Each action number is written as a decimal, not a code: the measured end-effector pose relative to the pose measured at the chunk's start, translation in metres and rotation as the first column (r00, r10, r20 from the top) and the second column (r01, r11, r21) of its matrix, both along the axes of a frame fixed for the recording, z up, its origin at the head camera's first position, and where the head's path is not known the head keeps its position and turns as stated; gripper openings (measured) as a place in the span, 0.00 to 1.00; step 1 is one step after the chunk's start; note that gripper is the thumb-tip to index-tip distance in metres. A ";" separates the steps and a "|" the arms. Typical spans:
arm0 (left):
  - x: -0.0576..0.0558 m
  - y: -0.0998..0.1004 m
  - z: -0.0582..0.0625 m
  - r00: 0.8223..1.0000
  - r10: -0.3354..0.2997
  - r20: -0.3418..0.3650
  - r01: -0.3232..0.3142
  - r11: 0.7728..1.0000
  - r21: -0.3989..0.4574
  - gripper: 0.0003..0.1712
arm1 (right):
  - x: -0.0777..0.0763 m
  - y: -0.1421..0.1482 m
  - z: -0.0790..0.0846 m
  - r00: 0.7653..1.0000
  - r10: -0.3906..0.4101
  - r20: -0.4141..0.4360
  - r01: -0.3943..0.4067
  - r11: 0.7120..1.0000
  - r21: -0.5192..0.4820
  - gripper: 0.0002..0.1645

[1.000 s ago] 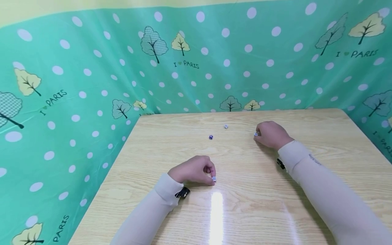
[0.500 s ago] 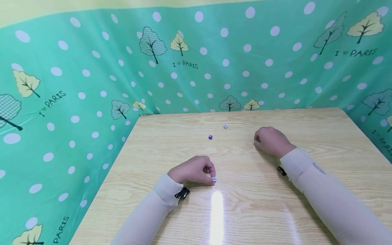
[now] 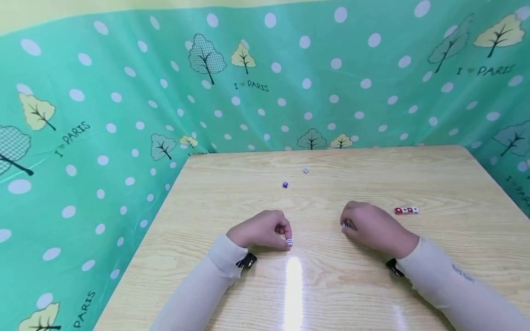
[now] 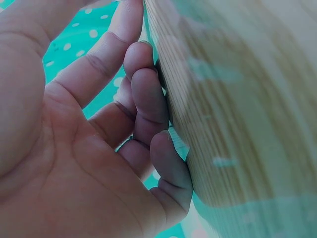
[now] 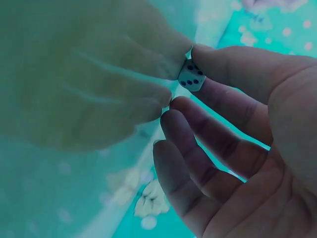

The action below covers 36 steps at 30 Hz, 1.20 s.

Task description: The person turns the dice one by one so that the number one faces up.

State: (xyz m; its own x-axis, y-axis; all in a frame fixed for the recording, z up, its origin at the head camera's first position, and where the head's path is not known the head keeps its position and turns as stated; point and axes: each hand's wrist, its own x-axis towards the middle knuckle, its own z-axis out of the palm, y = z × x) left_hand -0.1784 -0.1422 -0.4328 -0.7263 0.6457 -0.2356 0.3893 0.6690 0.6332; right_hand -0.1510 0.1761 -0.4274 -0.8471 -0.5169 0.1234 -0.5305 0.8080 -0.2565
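In the head view my left hand [image 3: 265, 230] rests low over the table, thumb and forefinger pinching a white die [image 3: 289, 242] with blue pips. The left wrist view shows that hand's curled fingers [image 4: 148, 94] against the tabletop, with this die out of sight. My right hand [image 3: 372, 227] is to the right of it and a little farther away. Between its thumb and forefinger it pinches another white die with dark pips [image 5: 192, 77], mostly covered by the fingers in the head view. The other right fingers curl loosely near the table surface.
Right of the right hand, red and white dice [image 3: 406, 210] stand in a short row. Toward the table's far side lie a dark blue die [image 3: 285, 185] and a white die [image 3: 305, 170]. Polka-dot cloth [image 3: 265, 115] hangs behind the wooden table [image 3: 331, 294].
My right hand has come nearer to the body with its die, uncovering the row of red and white dice. The left hand has kept its place and its pinch.
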 end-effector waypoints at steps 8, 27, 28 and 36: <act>0.001 0.000 0.000 1.000 -0.016 -0.010 0.015 1.000 -0.004 0.11 | 0.037 -0.014 0.002 0.990 0.132 -0.053 -0.133 0.991 -0.011 0.08; 0.001 -0.003 0.002 1.000 -0.015 -0.011 0.015 1.000 -0.005 0.11 | 0.041 -0.021 0.011 0.984 0.178 -0.011 -0.178 0.984 0.003 0.09; 0.001 -0.003 0.002 1.000 -0.017 -0.012 0.017 1.000 -0.006 0.11 | 0.041 -0.021 0.011 0.983 0.181 -0.011 -0.181 0.983 0.001 0.09; 0.004 -0.001 0.005 1.000 -0.010 -0.003 0.010 1.000 -0.002 0.11 | 0.044 -0.021 0.012 0.978 0.205 -0.031 -0.205 0.979 -0.014 0.09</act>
State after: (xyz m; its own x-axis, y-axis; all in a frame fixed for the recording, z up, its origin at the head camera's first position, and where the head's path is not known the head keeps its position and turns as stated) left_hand -0.1740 -0.1427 -0.4276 -0.7203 0.6526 -0.2352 0.3979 0.6664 0.6306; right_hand -0.1065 0.1554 -0.4149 -0.7192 -0.6769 0.1570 -0.6919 0.6770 -0.2508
